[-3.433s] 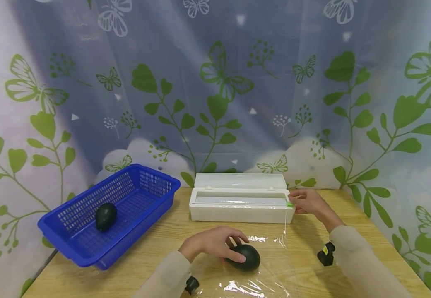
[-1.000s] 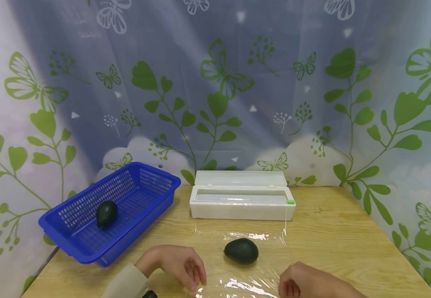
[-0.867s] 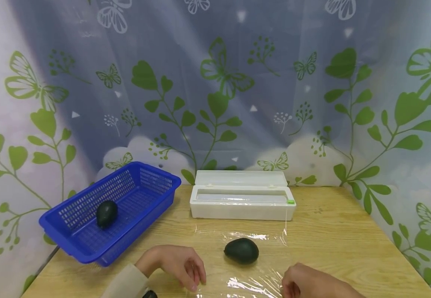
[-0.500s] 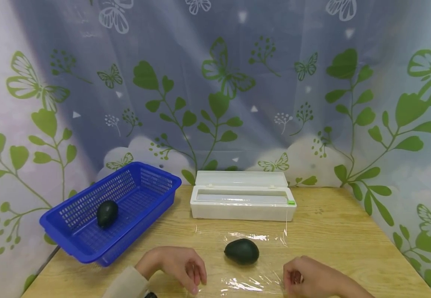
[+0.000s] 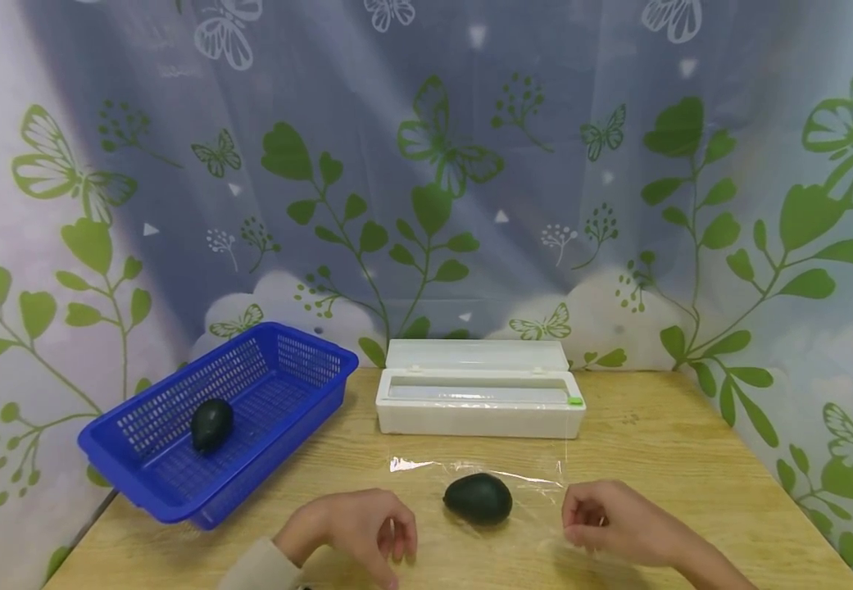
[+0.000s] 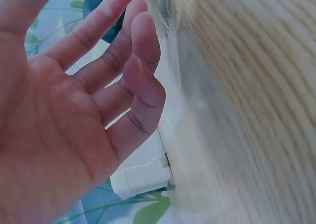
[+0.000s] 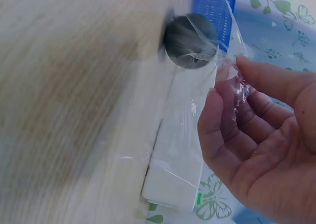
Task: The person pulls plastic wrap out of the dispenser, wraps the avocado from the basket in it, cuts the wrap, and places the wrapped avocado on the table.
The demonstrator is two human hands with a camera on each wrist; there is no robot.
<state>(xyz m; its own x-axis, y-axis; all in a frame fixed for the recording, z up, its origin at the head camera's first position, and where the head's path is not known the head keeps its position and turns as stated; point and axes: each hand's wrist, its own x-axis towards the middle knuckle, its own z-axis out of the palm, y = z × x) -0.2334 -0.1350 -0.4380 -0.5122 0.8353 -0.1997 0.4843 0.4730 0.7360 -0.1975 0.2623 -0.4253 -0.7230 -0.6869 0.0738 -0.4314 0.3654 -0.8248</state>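
Observation:
A dark green avocado [image 5: 479,498] lies on its side on a sheet of clear cling film [image 5: 407,465], between my two hands. From the white dispenser box [image 5: 481,420] behind it, the film runs toward me. My right hand [image 5: 614,520] pinches the film's near edge, bunched between thumb and fingers in the right wrist view. Left of the avocado, my left hand [image 5: 360,528] has its fingers bent; the film's straight edge stretches up to its fingertips in the right wrist view. Its thumb tip is outside the left wrist view.
At the left stands a blue plastic basket [image 5: 293,442] holding a second avocado [image 5: 211,425]. The dispenser's lid [image 5: 476,355] is raised, and a green slider [image 5: 575,401] sits at its right end. A patterned curtain [image 5: 426,205] hangs behind the wooden table [image 5: 662,442].
The hands left the avocado and dispenser for the film's near edge. In the last half second, my right hand rises and moves away from me, the left rises slightly, and the film's shine shifts.

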